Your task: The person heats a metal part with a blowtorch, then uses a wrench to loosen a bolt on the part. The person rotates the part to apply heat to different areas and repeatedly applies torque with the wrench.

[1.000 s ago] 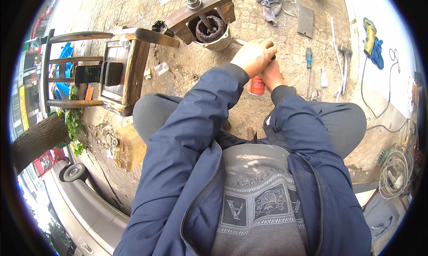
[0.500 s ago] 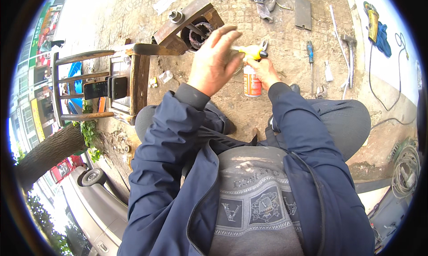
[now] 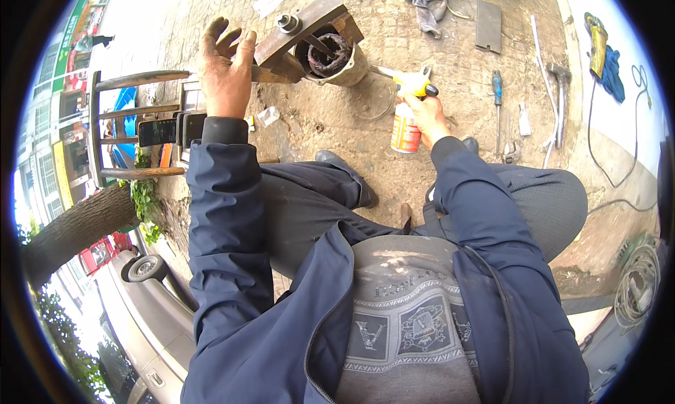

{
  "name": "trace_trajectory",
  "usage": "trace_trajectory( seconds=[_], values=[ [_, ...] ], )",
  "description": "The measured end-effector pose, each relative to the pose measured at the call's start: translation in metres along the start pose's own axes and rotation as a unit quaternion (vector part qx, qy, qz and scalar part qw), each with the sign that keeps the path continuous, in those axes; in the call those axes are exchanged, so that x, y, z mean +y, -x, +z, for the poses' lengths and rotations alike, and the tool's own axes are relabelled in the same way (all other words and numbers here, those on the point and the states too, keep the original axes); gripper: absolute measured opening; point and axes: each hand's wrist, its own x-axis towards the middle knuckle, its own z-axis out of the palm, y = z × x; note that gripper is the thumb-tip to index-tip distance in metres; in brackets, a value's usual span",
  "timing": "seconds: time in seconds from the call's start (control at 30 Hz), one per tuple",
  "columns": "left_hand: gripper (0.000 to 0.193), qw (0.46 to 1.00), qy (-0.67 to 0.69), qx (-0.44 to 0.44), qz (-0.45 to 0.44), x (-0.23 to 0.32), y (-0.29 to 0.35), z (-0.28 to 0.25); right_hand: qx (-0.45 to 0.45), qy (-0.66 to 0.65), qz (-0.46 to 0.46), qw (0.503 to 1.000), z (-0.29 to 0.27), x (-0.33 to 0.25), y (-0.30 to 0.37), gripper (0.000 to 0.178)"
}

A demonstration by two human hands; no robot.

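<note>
My right hand [image 3: 424,114] is wrapped round the yellow head of a gas torch [image 3: 406,131], which has an orange and white can. The torch's nozzle points left at a round metal housing [image 3: 356,68]. Inside the housing sits a dark, rough ring [image 3: 342,63]. A rusty steel block [image 3: 320,21] with a bolt and nut [image 3: 288,24] lies across the housing's opening. To the left of that block my left hand [image 3: 226,73] is raised, fingers spread, holding nothing. No flame can be made out at the nozzle.
A wooden chair [image 3: 144,116] lies at the left with a phone [image 3: 157,132] by it. To the right are a blue-handled screwdriver [image 3: 498,98], a hammer [image 3: 560,87] and a corded yellow power tool [image 3: 597,42]. A flat dark plate [image 3: 488,28] and grey cloth [image 3: 426,4] lie further off.
My left hand has swung left, away from in front of the torch and housing, and its fingers have spread. My right hand still holds the torch. The view has shifted slightly.
</note>
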Motion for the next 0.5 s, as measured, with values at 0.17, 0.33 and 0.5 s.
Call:
trace_trajectory(
  seconds=[0.17,0.33,0.5],
  values=[
    [0.068,0.998,-0.028,0.047,-0.003,-0.016,0.001,0.006,-0.058,0.019,0.002,0.998,0.006,0.000,0.004,0.032],
    [0.074,0.996,-0.064,0.050,-0.041,-0.042,-0.003,0.014,0.007,-0.006,-0.013,1.000,0.010,-0.002,0.000,0.031],
    [0.075,0.994,-0.097,0.054,-0.019,-0.058,-0.009,0.018,-0.015,0.014,0.062,0.998,0.006,0.002,-0.001,0.030]
  ],
)
